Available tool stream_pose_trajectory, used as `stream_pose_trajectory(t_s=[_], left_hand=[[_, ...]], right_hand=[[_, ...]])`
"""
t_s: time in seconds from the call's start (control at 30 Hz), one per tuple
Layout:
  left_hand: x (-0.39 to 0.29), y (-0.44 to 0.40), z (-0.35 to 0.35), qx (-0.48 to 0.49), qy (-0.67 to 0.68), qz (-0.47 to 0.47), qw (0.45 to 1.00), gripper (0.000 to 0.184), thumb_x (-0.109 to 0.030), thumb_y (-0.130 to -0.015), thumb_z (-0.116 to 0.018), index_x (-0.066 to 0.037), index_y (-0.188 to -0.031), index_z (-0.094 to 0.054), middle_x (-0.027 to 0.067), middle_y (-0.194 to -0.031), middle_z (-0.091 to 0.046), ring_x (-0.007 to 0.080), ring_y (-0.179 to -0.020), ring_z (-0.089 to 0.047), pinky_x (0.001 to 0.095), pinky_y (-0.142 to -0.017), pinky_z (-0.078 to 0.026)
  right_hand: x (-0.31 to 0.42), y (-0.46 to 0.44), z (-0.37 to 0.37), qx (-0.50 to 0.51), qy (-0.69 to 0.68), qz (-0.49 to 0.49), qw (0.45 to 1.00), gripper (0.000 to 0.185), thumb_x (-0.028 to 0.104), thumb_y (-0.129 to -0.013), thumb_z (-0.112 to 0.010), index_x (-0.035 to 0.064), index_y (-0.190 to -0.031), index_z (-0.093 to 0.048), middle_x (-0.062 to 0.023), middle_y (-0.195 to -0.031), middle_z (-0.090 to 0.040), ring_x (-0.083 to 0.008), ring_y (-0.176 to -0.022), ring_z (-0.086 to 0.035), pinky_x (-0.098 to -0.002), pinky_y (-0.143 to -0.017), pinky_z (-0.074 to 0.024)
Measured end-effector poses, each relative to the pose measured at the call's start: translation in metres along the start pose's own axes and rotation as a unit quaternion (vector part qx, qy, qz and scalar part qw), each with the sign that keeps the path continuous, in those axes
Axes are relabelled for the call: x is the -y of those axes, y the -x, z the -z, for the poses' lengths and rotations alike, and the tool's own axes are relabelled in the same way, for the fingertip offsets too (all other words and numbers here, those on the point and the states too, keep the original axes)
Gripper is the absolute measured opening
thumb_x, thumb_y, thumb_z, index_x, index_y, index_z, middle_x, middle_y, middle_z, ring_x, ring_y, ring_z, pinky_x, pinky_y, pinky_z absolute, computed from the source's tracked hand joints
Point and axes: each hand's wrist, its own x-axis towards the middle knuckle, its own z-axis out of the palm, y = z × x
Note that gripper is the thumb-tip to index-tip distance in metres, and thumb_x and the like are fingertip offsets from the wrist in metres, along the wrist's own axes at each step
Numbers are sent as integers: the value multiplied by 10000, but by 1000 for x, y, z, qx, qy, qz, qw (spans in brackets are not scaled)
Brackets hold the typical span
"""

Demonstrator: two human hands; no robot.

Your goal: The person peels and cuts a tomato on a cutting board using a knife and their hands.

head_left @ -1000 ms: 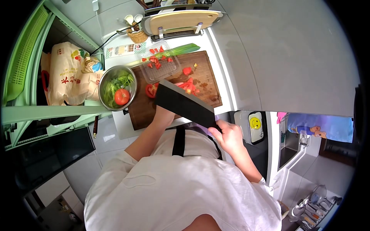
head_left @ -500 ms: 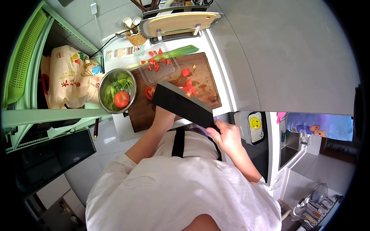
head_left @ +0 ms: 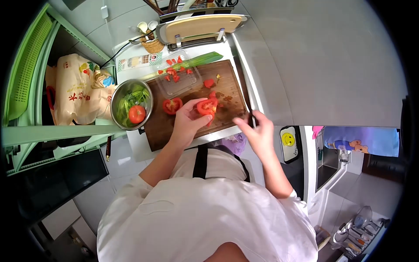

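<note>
My left hand point(head_left: 188, 122) is closed around a cut tomato piece point(head_left: 205, 106), its red inside facing up, over the wooden cutting board point(head_left: 166, 131). Small chopped tomato bits lie by its fingertips. Left of that hand a tomato half point(head_left: 172, 105) rests cut side up on the board. My right hand point(head_left: 260, 133) grips a kitchen knife point(head_left: 251, 116) at the board's right edge; the blade is turned almost edge-on, so its face is hardly visible. A clear plastic tray point(head_left: 176, 89) with several tomato chunks sits on the board's upper left part.
A steel bowl point(head_left: 114, 107) with greens and a whole tomato point(head_left: 137, 114) stands left of the board. A leek point(head_left: 205, 59) lies along the back edge. Behind are a cutting-board rack point(head_left: 203, 27) and a wicker utensil basket point(head_left: 152, 46). Plastic bags point(head_left: 76, 94) fill the left shelf.
The knife, whose broad dark blade covered the board's middle, has swung to the right and turned edge-on. My left hand, partly hidden before, now shows holding the tomato piece.
</note>
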Motion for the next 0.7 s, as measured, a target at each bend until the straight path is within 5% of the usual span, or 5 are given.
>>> stream_pose_trajectory(t_s=[0.2, 0.37, 0.47, 0.6, 0.7], left_hand=[[8, -1, 4, 23, -47, 9, 999, 511, 31, -810, -722, 21, -1288, -543, 101, -1109, -661, 125, -915, -638, 266, -751, -544], [8, 2, 15, 36, -44, 47, 997, 498, 15, -804, -736, 17, -1272, -565, 89, -1030, -675, 110, -820, -626, 251, -682, -528], [11, 3, 19, 57, -59, 69, 994, 463, 31, -829, -692, 19, -1275, -568, 89, -1142, -660, 134, -1005, -628, 281, -845, -526], [6, 6, 21, 46, -51, 59, 996, 454, 20, -832, -690, 19, -1270, -569, 87, -1143, -658, 135, -1013, -627, 286, -879, -517], [4, 8, 24, 39, -38, 42, 998, 446, 18, -838, -680, 23, -1268, -564, 87, -1126, -657, 135, -984, -630, 282, -844, -527]], right_hand=[[-24, -22, -46, 66, -126, -19, 990, 281, -1, -765, -787, 41, -805, -512, -70, -930, -683, -51, -700, -523, -207, -659, -456], [-24, -19, -60, 55, -186, -12, 981, 249, -53, -787, -723, 39, -808, -492, -78, -921, -694, -51, -727, -562, -216, -691, -485], [-22, -21, -67, 29, -124, 28, 991, 226, -24, -772, -712, 35, -792, -495, -103, -861, -703, -128, -781, -661, -273, -730, -525], [-13, -20, -69, 6, -46, 71, 996, 195, -14, -774, -680, 34, -779, -491, -121, -813, -703, -210, -848, -725, -313, -762, -548], [-16, -18, -74, -9, -79, 74, 994, 190, -11, -784, -666, 30, -786, -481, -113, -814, -709, -183, -833, -712, -299, -772, -541]])
